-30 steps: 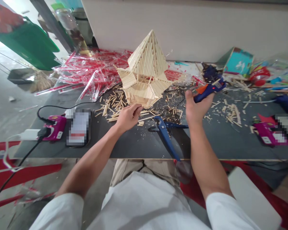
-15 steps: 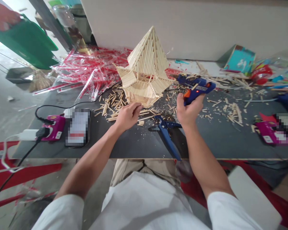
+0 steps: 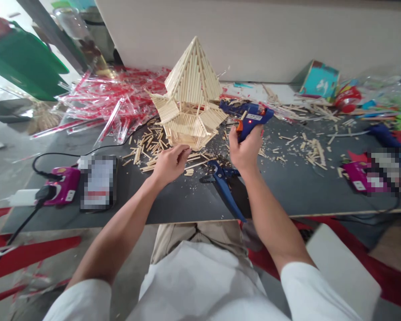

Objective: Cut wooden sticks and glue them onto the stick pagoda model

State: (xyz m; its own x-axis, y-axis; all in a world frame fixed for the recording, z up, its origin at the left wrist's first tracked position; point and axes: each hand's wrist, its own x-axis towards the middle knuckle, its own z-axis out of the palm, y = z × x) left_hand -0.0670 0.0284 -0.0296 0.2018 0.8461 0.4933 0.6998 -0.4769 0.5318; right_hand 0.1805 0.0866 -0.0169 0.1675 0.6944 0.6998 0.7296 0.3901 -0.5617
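Note:
A pale stick-built model house (image 3: 190, 98) with a pointed roof stands on the dark table (image 3: 173, 205). My left hand (image 3: 169, 162) rests just in front of its base, fingers pinched together on a small stick I can barely make out. My right hand (image 3: 243, 149) grips a blue glue gun (image 3: 250, 120) with an orange trigger. Its nozzle points left toward the right side of the model, a short way off. Loose cut sticks (image 3: 147, 149) litter the table around the model.
Blue-handled cutters (image 3: 223, 187) lie between my hands. At left sit a purple power strip (image 3: 62, 189) and a phone (image 3: 98, 180). Red-and-clear wrappers (image 3: 110, 96) pile behind. Another purple strip (image 3: 357, 176), a teal box (image 3: 319, 80) and clutter fill the right.
My right hand has carried the glue gun leftward, from the table's right toward the model. My left hand has stayed at the model's base. The view has shifted slightly.

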